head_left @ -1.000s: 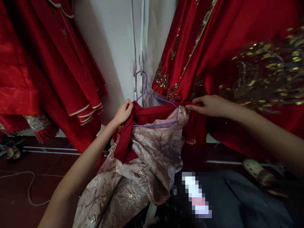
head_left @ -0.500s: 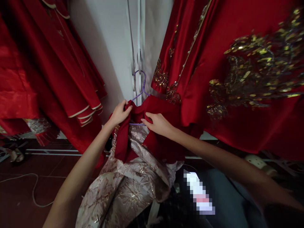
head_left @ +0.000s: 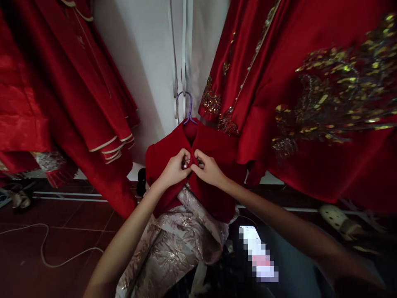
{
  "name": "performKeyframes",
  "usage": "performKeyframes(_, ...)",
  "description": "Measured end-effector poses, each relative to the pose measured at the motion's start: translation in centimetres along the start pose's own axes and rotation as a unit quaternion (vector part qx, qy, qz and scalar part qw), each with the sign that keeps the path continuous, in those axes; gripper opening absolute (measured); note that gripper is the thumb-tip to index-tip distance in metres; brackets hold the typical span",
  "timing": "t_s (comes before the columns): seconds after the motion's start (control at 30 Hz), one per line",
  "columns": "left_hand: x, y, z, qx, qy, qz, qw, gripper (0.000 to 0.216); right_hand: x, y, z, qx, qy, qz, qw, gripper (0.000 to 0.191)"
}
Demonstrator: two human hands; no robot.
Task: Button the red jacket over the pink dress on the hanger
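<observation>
A short red jacket [head_left: 214, 145] hangs on a purple hanger [head_left: 190, 108] in front of me. My left hand [head_left: 178, 167] pinches one front edge of it near the neck opening; a small shiny bead or button shows by the fingers. My right hand [head_left: 207, 167] is closed on the opposite front edge, and the two edges nearly meet between my fingertips. Below the jacket a pale floral brocade cloth [head_left: 173, 244] with a metallic sheen spreads over my lap. What lies inside my fingers is partly hidden.
Red garments [head_left: 71, 91] hang at the left, and a red dress with gold sequins [head_left: 335, 91] hangs at the right. A lit phone [head_left: 259, 256] lies by my leg. A pale clog [head_left: 338, 219] stands at the right; a white cable [head_left: 46, 248] crosses the tiled floor.
My hands have moved down and closer together, drawing the jacket's two fronts inward. The jacket now covers the hanger's lower bar and more of the brocade. The left front has folded out flat.
</observation>
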State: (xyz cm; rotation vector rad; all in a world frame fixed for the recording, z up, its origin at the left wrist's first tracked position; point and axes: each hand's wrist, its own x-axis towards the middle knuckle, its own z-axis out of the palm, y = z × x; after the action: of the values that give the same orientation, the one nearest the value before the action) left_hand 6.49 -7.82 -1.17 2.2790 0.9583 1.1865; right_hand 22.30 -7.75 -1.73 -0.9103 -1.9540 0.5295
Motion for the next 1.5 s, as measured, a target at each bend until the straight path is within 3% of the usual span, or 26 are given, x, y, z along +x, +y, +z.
performKeyframes(0.17, -1.4, -0.7, 0.4, -0.081, 0.043, -0.019, 0.996, 0.031, -0.9, 1.2, -0.2, 0.166, -0.021, 0.02, 0.986, 0.022)
performKeyframes(0.27, -2.1, -1.4, 1.2, -0.121, 0.092, -0.064, 0.986, 0.029, -1.7, 1.8, -0.6, 0.2, -0.023, 0.018, 0.979, 0.023)
performKeyframes(0.37, -2.3, -1.3, 1.5, -0.093, 0.108, -0.083, 0.986, 0.019, -2.2, 2.0, -0.6, 0.192, -0.008, 0.011, 0.981, 0.02)
performKeyframes(0.53, -2.3, 0.3, 0.4, 0.041, 0.052, -0.039, 0.997, 0.017, -2.2, 1.7, -0.4, 0.145, 0.038, 0.008, 0.989, 0.02)
performKeyframes(0.73, -2.1, 0.6, -0.2, 0.056, 0.009, 0.005, 0.998, 0.019, -2.0, 1.2, -0.7, 0.096, 0.078, 0.005, 0.992, 0.019)
performKeyframes(1.13, -1.5, 1.3, -1.3, 0.105, -0.046, 0.027, 0.993, 0.01, -1.3, 0.7, -2.0, 0.074, -0.022, -0.03, 0.997, 0.015)
performKeyframes(1.3, -1.3, 1.5, -0.8, 0.132, -0.034, 0.027, 0.99, 0.005, -0.9, 0.3, -2.6, 0.07, -0.058, -0.035, 0.995, 0.013)
performKeyframes(1.5, -1.4, 0.9, 0.1, 0.107, 0.011, 0.003, 0.994, 0.008, -0.7, 0.4, -2.9, 0.033, -0.042, -0.032, 0.998, 0.012)
